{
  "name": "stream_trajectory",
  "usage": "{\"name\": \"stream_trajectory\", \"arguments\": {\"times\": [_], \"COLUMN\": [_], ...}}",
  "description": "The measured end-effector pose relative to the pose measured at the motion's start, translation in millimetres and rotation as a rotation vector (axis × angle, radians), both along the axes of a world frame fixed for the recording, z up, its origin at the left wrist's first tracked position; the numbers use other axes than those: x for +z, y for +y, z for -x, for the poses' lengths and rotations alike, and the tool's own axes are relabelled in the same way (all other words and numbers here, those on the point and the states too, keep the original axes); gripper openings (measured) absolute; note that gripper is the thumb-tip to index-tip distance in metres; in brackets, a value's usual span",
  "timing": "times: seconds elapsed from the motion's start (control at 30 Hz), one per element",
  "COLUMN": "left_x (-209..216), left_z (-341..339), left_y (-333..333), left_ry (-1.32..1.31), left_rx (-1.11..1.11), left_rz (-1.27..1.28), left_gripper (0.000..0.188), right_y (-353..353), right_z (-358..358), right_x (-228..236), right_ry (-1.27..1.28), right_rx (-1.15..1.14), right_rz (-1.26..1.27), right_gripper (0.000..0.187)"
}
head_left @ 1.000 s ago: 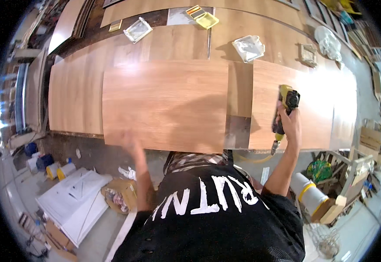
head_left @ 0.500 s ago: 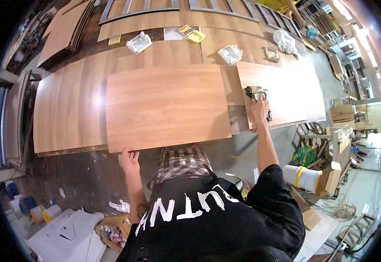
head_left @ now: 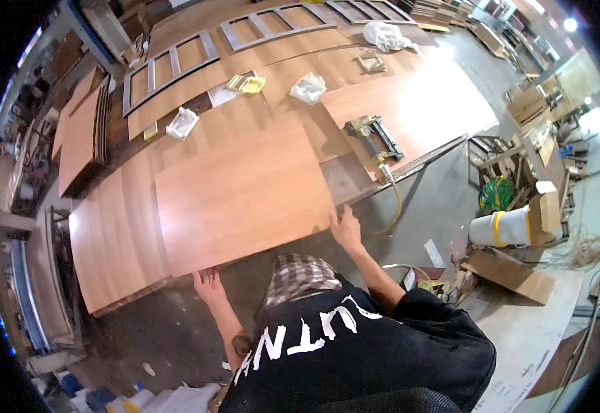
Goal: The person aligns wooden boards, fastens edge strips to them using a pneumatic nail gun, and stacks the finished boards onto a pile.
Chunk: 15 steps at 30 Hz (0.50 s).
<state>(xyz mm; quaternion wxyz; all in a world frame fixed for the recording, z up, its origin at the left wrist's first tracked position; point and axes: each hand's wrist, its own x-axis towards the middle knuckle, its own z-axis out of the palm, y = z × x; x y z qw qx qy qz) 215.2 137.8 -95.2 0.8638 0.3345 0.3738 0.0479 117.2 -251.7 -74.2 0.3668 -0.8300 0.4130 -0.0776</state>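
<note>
A large light-brown wood panel (head_left: 245,193) lies on top of other wood sheets, its near edge turned towards me. My left hand (head_left: 209,286) holds this edge near the left corner, fingertips partly hidden beneath it. At the near right corner, my right hand (head_left: 345,229) grips the panel with thumb and fingers. A black and olive nail gun (head_left: 374,141) rests on another wood panel (head_left: 410,103) to the right, out of my hands. Its yellowish air hose (head_left: 398,206) hangs down over the table's edge.
Beyond the panel lie clear plastic packages (head_left: 309,89), a yellow box (head_left: 250,85) and grey frames (head_left: 279,26). Stacked boards (head_left: 83,141) stand at the left. A white bucket (head_left: 506,227) and cardboard (head_left: 510,277) occupy the floor at right.
My right hand has let go of the nail gun, leaving it on the right panel, and moved to the front panel's right corner. My left hand has closed on the near edge. The view has turned.
</note>
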Motion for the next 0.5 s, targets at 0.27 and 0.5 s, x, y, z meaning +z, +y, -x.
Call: {"name": "stream_trajectory", "arguments": {"times": [0.27,0.5], "left_x": [21,-5], "left_z": [-28,21], "left_y": [-2,-80], "left_ry": [0.060,0.122], "left_rx": [-0.161,-0.173], "left_rz": [-0.138,0.290], "left_gripper": [0.073,0.037], "right_y": [-31,-11], "right_z": [-14,-8], "right_x": [-44,12], "right_ry": [-0.192,-0.182], "right_rx": [-0.019,0.213], "right_rz": [-1.256,-1.285], "right_gripper": [0.026,0.042]}}
